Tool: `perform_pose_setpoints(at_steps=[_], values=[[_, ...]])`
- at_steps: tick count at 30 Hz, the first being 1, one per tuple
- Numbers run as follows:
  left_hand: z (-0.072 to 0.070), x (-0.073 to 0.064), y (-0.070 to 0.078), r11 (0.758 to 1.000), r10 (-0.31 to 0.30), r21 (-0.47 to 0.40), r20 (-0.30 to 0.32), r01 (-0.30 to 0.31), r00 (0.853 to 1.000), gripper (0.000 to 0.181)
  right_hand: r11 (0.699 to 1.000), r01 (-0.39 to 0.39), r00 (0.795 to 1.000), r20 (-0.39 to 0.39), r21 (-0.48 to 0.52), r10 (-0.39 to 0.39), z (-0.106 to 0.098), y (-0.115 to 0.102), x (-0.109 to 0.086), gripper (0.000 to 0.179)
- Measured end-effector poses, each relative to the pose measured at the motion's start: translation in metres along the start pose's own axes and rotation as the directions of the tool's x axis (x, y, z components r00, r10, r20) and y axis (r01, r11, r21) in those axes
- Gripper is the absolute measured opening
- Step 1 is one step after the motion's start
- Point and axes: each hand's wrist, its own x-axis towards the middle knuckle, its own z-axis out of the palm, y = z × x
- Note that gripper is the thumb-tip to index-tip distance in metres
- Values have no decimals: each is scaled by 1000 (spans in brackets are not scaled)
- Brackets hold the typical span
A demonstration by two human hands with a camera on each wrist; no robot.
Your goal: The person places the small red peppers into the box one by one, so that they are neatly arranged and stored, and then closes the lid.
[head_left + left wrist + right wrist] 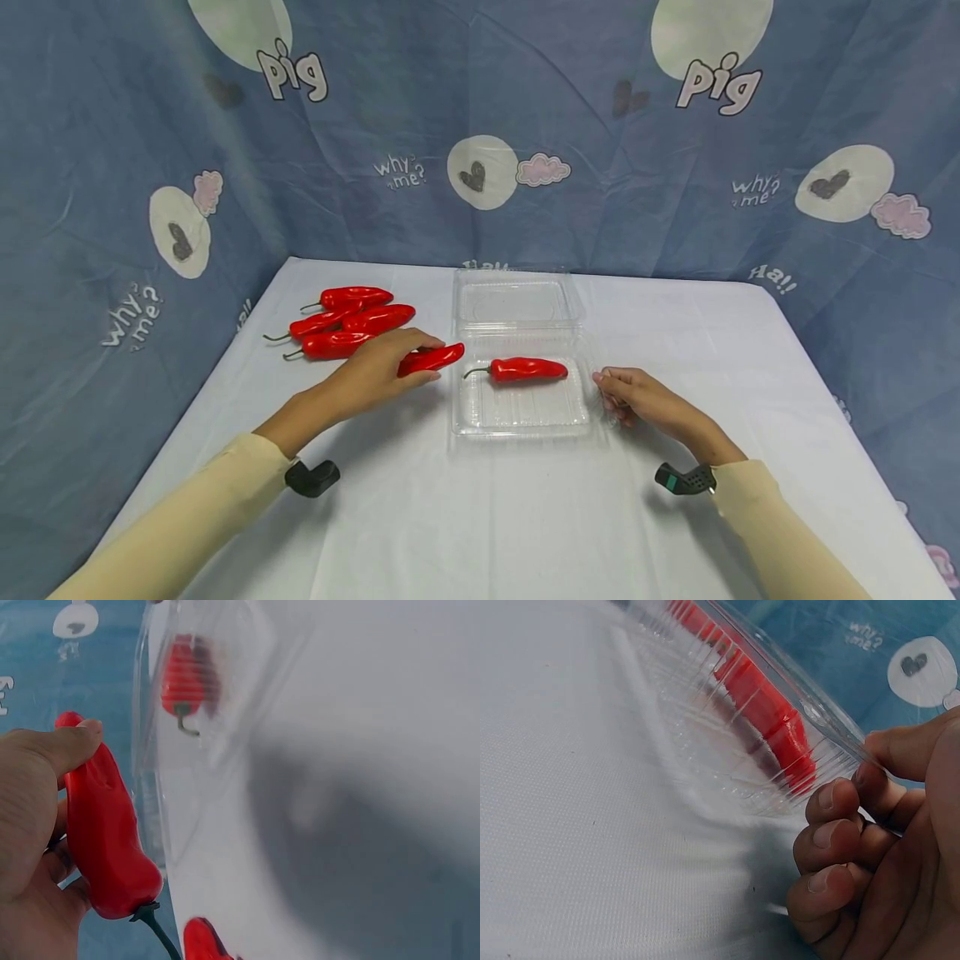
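My left hand grips a red chili pepper between thumb and fingers, its green stem pointing back toward the wrist. It is just left of a clear plastic clamshell box, whose lid lies open toward the back. Inside the box's base lies another red pepper, stem to the left. At the right rim, my right hand pinches the box's edge between thumb and index finger, other fingers curled below, as the right wrist view shows.
Several more red peppers lie grouped at the back left of the white-covered table. A blue printed cloth hangs behind and along the sides. Dark wrist cameras sit at both cuffs.
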Motion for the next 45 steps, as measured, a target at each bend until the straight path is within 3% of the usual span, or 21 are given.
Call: perform_pose_setpoints(at_steps=[11,18,27,33,37,45], values=[[5,21,24,995,54,-92,44,-49,998,47,1000,-2,1000,12,7,2,-1,-6,-1,48],[13,36,41,988,136,-89,70,-129,988,50,1000,-6,1000,17,6,6,-1,-8,-1,47],[26,56,70,983,178,-66,111,-172,978,50,1000,1,1000,24,10,-1,-2,-7,-1,48],[36,69,84,984,176,-19,147,-175,973,44,1000,-2,1000,22,10,1,-2,-6,0,48],[42,77,92,987,163,-37,171,-159,972,40,1000,-3,1000,19,10,3,-2,-6,0,47],[60,87,99,991,136,-14,227,-136,964,40,1000,-9,1000,12,12,9,-3,-5,1,46]])
